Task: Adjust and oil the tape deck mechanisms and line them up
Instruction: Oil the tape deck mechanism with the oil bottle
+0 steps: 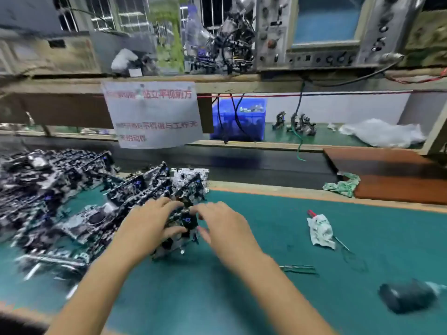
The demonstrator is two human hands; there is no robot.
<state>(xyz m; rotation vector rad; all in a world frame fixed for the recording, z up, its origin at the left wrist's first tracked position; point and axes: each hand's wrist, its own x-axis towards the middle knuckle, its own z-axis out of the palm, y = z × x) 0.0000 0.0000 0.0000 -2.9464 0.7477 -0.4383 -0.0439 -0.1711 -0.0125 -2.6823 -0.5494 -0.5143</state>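
A black and silver tape deck mechanism [180, 234] stands tilted on the green mat [242, 298] at the centre. My left hand [152, 223] grips its left side, fingers over the top and thumb on the front. My right hand [222, 222] is at its right side with fingers reaching the top edge; the frame is blurred, so its hold is unclear. Rows of several more mechanisms [55, 189] lie packed together to the left and behind.
An oil applicator with a red tip wrapped in white cloth [320, 229] lies to the right, tweezers [298, 269] nearer me, and a dark object [408, 298] at the right front. A crumpled green rag [342, 186] sits on the bench edge. A blue bin [238, 119] stands behind.
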